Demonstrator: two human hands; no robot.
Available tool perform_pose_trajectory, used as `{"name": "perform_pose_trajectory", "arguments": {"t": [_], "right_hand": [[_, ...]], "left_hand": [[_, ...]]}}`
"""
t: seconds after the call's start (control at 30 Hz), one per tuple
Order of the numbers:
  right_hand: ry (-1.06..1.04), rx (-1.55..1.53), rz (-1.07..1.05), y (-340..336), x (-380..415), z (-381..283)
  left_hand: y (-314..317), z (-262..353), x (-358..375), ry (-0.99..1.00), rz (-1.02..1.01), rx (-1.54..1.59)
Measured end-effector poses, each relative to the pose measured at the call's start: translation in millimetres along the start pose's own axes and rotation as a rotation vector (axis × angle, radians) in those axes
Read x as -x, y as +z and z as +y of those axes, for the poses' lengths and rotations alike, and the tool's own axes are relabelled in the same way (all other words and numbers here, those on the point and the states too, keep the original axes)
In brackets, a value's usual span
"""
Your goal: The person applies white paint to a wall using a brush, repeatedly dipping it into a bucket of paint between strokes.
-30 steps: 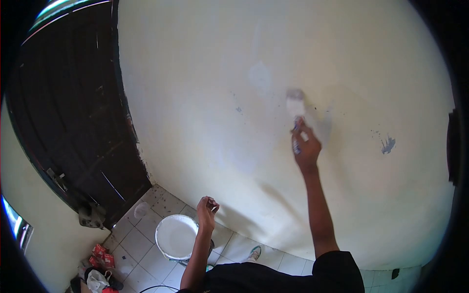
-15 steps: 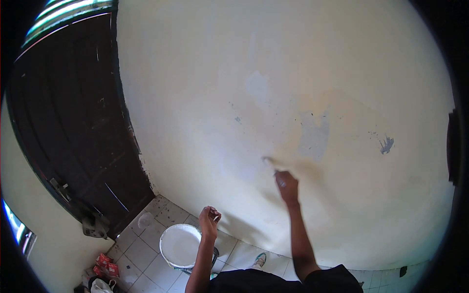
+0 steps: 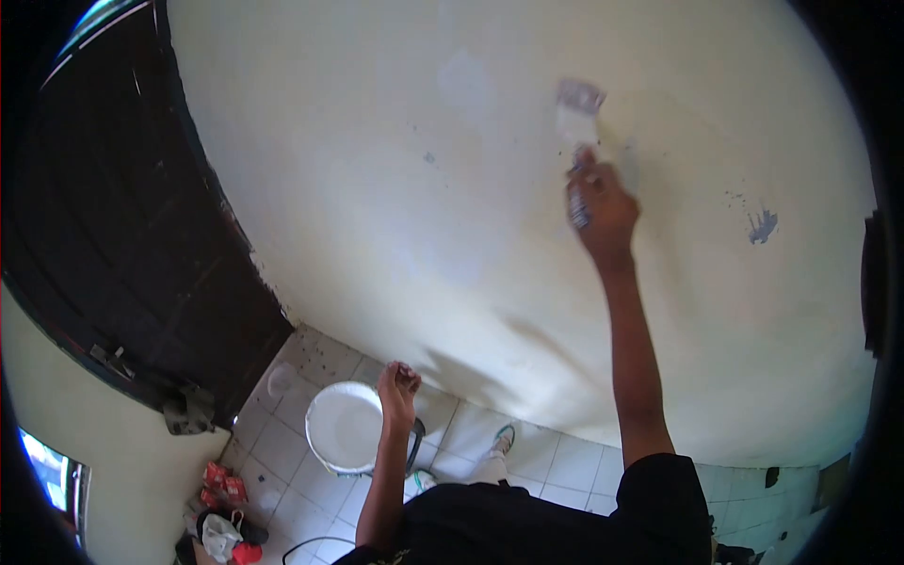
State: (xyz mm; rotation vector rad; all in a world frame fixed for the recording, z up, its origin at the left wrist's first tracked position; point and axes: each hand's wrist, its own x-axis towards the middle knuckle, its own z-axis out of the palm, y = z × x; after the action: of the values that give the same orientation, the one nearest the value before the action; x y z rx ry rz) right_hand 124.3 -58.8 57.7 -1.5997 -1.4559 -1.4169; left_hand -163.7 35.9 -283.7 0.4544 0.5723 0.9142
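Note:
My right hand (image 3: pixel 605 205) is raised high against the pale wall (image 3: pixel 395 254), its fingers wrapped round the handle of a wide brush (image 3: pixel 579 104). The brush head points up and lies against the wall, beside a grey patch. Lower down, my left hand (image 3: pixel 399 384) hangs beside a bucket (image 3: pixel 345 428) of white paint, with its fingers curled in; anything between them is too small to make out. Dark scuff marks (image 3: pixel 763 226) show on the wall to the right of the brush.
A dark door (image 3: pixel 122 217) with a metal handle stands at the left. Red packets (image 3: pixel 223 483) and a white bag (image 3: pixel 220 537) lie on the tiled floor (image 3: pixel 294 457) at the lower left. A clear plastic cup (image 3: pixel 281 379) is behind the bucket.
My right hand has moved up and slightly right along the wall with the brush. The view has shifted, and my left hand stays curled near the bucket.

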Motion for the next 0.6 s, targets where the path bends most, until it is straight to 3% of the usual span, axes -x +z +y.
{"name": "perform_pose_trajectory", "arguments": {"t": [0.1,0.2,0.33,0.4,0.47,0.6], "right_hand": [[-0.024,-0.095,-0.205,30,78,-49],[0.188,-0.265,-0.469,37,131,-86],[0.425,-0.544,-0.544,26,139,-81],[0.349,-0.444,-0.510,22,116,-53],[0.302,-0.470,-0.288,11,65,-18],[0.109,-0.282,-0.121,-34,-18,-16]], "left_hand": [[13,6,4,0.001,0.019,0.000],[17,8,0,-0.009,0.018,-0.009],[25,12,6,0.043,-0.004,-0.025],[24,11,8,0.038,-0.031,-0.049],[19,6,7,0.019,-0.007,-0.028],[16,0,8,-0.027,0.009,-0.066]]}}
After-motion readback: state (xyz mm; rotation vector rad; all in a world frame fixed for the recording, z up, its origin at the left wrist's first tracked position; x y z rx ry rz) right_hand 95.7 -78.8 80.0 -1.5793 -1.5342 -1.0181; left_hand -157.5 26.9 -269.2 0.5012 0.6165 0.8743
